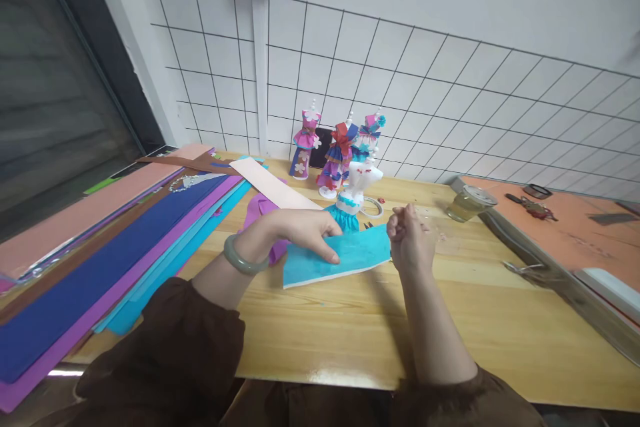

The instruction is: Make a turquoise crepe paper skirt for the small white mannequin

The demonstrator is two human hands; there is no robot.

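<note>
My left hand (313, 235), with a jade-green bangle at the wrist, grips a strip of turquoise paper (350, 253) that has a white lower edge. Its thumb lies on top of the paper; the other fingers are partly hidden. At the paper's right end, my right hand (413, 240) is closed with its fingers curled. What it pinches, if anything, is hidden. Just behind the paper stands a small mannequin (356, 185) in a white top with a turquoise skirt, its lower part hidden by the strip.
Coloured paper sheets (120, 253) cover the left side. A pale pink strip (275, 183) and purple paper (257, 213) lie nearer the middle. Several dressed mannequins (340, 153) stand by the wall grid. Beyond my right hand are a tape roll (373, 208), a cup (467, 203) and an orange board (565, 233).
</note>
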